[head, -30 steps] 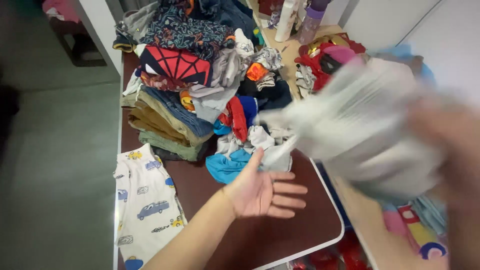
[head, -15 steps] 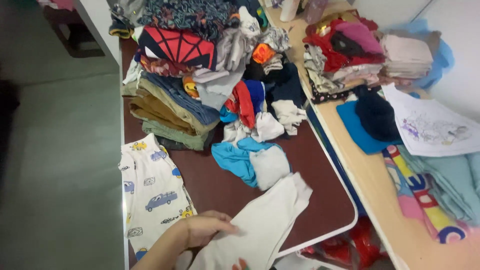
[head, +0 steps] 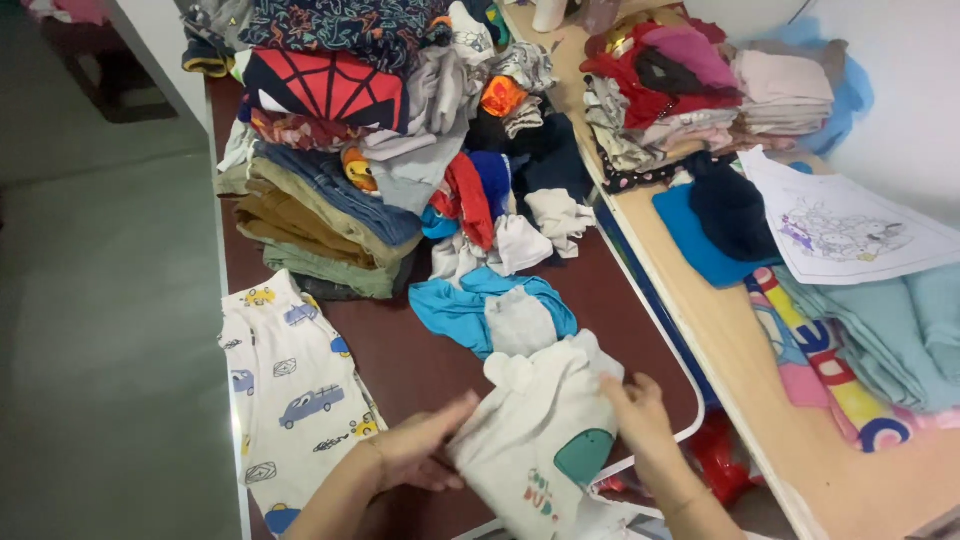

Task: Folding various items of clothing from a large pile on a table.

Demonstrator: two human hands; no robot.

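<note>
A small cream garment (head: 540, 425) with a teal patch and a small print lies at the lower centre of the frame. It rests partly folded on the dark brown table (head: 420, 365), bottom edge overhanging.
</note>
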